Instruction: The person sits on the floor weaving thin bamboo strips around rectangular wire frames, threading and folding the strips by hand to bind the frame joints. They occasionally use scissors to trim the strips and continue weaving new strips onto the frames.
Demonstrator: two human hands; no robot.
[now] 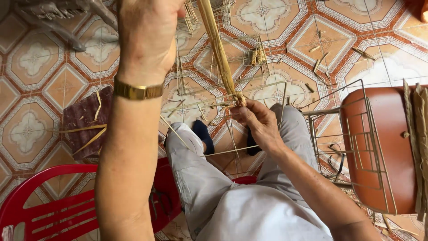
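My left hand (pixel 147 35) is raised high at the top of the head view, closed around the upper part of a long yellow straw strand (pixel 218 49); a gold watch sits on that wrist. The strand slants down to my right hand (pixel 256 120), which pinches its lower end against a thin wire frame (pixel 249 89) standing in front of my knees. Part of the frame is wrapped in woven straw (pixel 258 56). My grey-trousered legs and dark shoes show below the frame.
A red plastic chair (pixel 49 201) stands at lower left. A brown stool (pixel 388 147) holding another wire frame and dried straw strips (pixel 419 134) is on the right. A dark mat (pixel 84 120) and straw scraps lie on the patterned tile floor.
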